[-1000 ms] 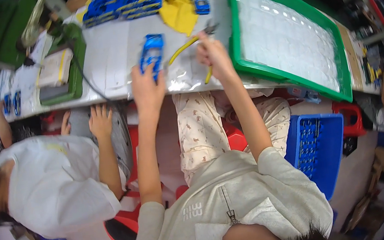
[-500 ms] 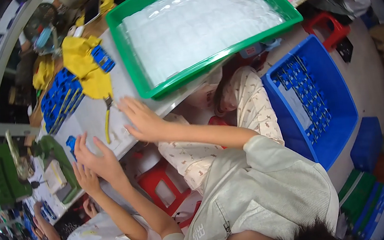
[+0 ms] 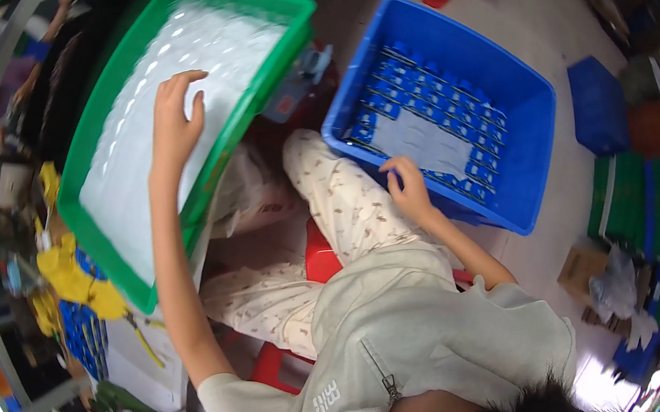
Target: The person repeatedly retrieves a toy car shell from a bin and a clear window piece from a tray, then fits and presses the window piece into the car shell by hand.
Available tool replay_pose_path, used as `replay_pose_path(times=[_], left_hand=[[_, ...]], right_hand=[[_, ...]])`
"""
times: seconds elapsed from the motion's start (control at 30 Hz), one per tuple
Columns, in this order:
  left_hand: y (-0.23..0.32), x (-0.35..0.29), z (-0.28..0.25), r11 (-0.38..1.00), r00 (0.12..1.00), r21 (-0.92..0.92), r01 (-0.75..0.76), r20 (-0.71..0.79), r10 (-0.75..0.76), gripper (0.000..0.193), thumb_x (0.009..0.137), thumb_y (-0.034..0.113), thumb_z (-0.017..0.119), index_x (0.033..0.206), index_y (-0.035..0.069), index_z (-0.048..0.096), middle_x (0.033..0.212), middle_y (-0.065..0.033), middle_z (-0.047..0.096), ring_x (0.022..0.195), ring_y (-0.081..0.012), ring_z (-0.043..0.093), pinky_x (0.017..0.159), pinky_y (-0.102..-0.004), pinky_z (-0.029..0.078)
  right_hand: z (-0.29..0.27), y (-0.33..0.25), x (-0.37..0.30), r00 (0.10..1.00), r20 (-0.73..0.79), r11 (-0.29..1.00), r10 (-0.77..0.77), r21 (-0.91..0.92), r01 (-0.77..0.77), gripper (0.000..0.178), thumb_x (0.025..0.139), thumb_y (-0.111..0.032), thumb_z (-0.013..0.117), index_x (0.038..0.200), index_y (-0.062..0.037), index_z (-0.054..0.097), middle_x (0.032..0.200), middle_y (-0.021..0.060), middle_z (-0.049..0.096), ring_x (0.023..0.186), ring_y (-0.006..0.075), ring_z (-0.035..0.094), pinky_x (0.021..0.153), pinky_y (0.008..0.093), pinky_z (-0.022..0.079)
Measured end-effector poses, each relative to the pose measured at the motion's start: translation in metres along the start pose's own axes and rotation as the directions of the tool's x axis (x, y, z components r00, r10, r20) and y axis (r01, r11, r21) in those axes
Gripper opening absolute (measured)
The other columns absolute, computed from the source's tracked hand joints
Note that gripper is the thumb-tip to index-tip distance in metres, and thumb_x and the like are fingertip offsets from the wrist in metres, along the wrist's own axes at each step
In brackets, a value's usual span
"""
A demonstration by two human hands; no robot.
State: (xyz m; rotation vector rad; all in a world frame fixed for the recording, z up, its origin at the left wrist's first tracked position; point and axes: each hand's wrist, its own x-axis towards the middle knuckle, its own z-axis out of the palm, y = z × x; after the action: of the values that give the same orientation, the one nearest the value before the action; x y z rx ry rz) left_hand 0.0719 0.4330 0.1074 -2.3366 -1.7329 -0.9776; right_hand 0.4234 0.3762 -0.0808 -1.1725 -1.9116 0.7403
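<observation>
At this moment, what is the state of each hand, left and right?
Left hand: open, nothing visible held, over the green rectangular plastic tray.
Right hand: open, fingers curled, nothing visible held, by the blue rectangular plastic bin.

Green tray (image 3: 291, 38), blue bin (image 3: 526, 149), cream trousers (image 3: 351, 207), brown-patterned

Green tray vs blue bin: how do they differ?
Depth: the green tray is shallow; the blue bin is deep-walled.
Contents: the tray holds glossy white material; the bin, rows of blue pieces and a pale sheet.
Place: the tray sits on the table; the bin stands lower, beside the person's legs.
Both are open-topped and roughly rectangular.
</observation>
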Motion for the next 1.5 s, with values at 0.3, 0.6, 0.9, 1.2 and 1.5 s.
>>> replay_pose_path(times=[0.3, 0.6, 0.9, 1.2, 1.5], left_hand=[[-0.017, 0.035, 0.056, 0.967, 0.87, -0.099, 0.235, 0.465, -0.164, 0.042, 0.069, 0.011, 0.062, 0.11, 0.007, 0.054, 0.099, -0.0073, 0.051, 0.081, -0.0181, 0.047, 0.074, -0.0272, 0.04], [-0.01, 0.029, 0.06, 0.99, 0.898, -0.078, 0.118, 0.434, -0.073, 0.05, 0.064, 0.017, 0.067, 0.111, 0.008, 0.053, 0.108, -0.0146, 0.043, 0.1, -0.0287, 0.044, 0.087, -0.033, 0.037], [-0.012, 0.02, 0.055, 0.998, 0.963, -0.003, 0.064, 0.262, -0.061, 0.036, 0.066, 0.016, 0.067, 0.094, 0.003, 0.05, 0.108, -0.0134, 0.044, 0.1, -0.0276, 0.045, 0.086, -0.0344, 0.038], [-0.01, -0.015, 0.018, 0.977, 0.95, 0.043, 0.209, 0.226, -0.213, 0.035, 0.066, 0.015, 0.069, 0.093, 0.005, 0.05, 0.107, -0.0092, 0.047, 0.081, -0.0193, 0.05, 0.072, -0.0307, 0.043], [-0.009, -0.003, 0.025, 0.999, 0.934, 0.03, 0.024, 0.355, -0.033, 0.045, 0.069, 0.014, 0.064, 0.111, 0.008, 0.05, 0.109, -0.0121, 0.053, 0.101, -0.0268, 0.049, 0.08, -0.0338, 0.044]], right_hand=[[-0.12, 0.284, -0.064, 0.428, -0.232, 0.226, 0.874, -0.584, -0.779, 0.046, 0.071, -0.026, 0.059, 0.106, 0.002, 0.05, 0.11, 0.0244, 0.051, 0.102, 0.0368, 0.051, 0.084, 0.0436, 0.043], [-0.15, 0.38, -0.118, 0.045, -0.265, -0.009, 0.963, -0.2, -0.98, 0.056, 0.068, -0.033, 0.06, 0.11, 0.0029, 0.05, 0.109, 0.0229, 0.054, 0.104, 0.0307, 0.052, 0.087, 0.0375, 0.043], [-0.137, 0.407, -0.124, -0.033, -0.258, -0.024, 0.966, 0.038, -0.999, 0.04, 0.066, -0.027, 0.057, 0.094, 0.0012, 0.054, 0.07, 0.0174, 0.055, 0.049, 0.0288, 0.055, 0.042, 0.0412, 0.047], [-0.164, 0.373, -0.106, -0.081, -0.155, -0.054, 0.985, 0.168, -0.984, 0.062, 0.072, -0.054, 0.052, 0.085, 0.0062, 0.054, 0.066, 0.0182, 0.056, 0.048, 0.0281, 0.057, 0.04, 0.0375, 0.048], [-0.159, 0.21, -0.007, 0.484, -0.116, 0.494, 0.867, 0.32, -0.809, 0.061, 0.075, -0.058, 0.051, 0.085, 0.0026, 0.058, 0.06, 0.0108, 0.057, 0.05, 0.0204, 0.059, 0.045, 0.0276, 0.048]])
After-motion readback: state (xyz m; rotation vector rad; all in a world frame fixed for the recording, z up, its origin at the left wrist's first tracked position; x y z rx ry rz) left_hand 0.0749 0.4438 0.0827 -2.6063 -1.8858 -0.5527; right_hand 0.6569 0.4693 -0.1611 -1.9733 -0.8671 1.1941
